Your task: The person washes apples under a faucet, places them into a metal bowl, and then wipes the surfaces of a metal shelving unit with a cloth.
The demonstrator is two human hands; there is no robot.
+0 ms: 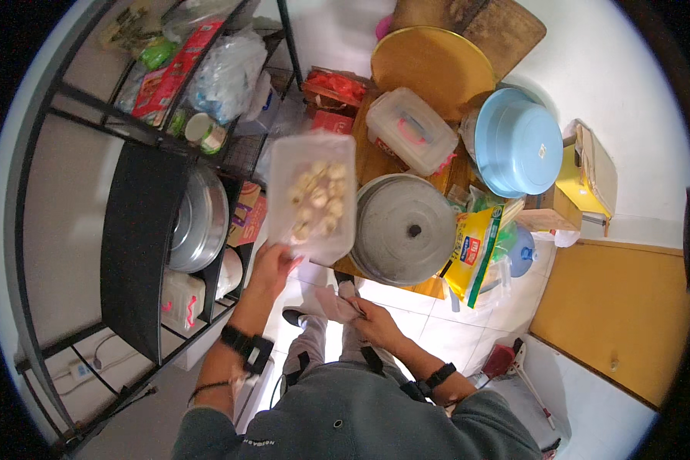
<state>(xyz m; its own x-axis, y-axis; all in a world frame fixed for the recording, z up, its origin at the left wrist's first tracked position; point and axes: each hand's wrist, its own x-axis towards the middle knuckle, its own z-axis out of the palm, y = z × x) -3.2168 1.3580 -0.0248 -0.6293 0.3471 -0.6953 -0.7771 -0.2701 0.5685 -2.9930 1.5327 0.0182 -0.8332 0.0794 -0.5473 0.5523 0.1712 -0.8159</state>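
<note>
My left hand grips the near edge of a translucent plastic container, held up between the shelving rack and the table. Several small, pale, roundish pieces of food show inside it; their exact kind is unclear. Whether a lid covers them, I cannot tell. Lower and to the right, in front of my legs, my right hand pinches a thin, crumpled, pale pink cloth or tissue. Just right of the container, a round grey metal lid with a dark knob sits on a pot at the table's near side.
A black rack stands close on my left, holding bags and a steel basin. The wooden table also bears a lidded plastic box, a light blue basin and a yellow packet. A dustpan is at lower right.
</note>
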